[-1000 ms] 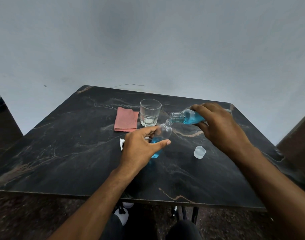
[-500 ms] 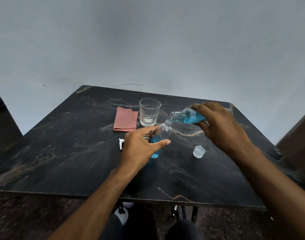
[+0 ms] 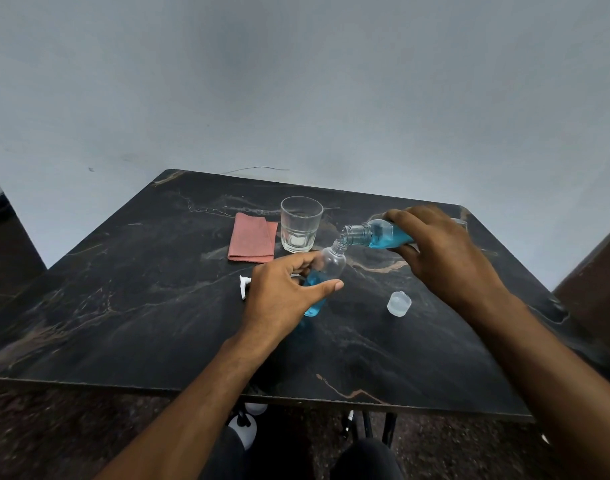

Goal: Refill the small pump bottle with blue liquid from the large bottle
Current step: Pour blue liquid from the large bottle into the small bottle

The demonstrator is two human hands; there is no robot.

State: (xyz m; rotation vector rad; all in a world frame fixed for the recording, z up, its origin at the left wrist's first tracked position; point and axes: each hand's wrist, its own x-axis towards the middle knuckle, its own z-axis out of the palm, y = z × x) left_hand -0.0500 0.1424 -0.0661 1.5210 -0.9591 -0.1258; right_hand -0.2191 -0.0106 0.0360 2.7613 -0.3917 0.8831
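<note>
My left hand (image 3: 282, 299) grips the small clear bottle (image 3: 326, 268), which stands tilted on the black table (image 3: 151, 306) with blue liquid in its lower part and its neck open. My right hand (image 3: 445, 251) holds the large bottle (image 3: 376, 233) nearly on its side, its open mouth right at the small bottle's neck. Blue liquid fills the large bottle's lower side. The white pump head (image 3: 244, 285) lies on the table just left of my left hand, partly hidden by it.
A clear cap (image 3: 399, 303) lies on the table under my right wrist. An empty drinking glass (image 3: 300, 229) and a folded pink cloth (image 3: 252, 242) sit behind the bottles. The table's near edge runs just above my knees.
Both hands and both bottles hold almost the same pose. The view has shifted very slightly.
</note>
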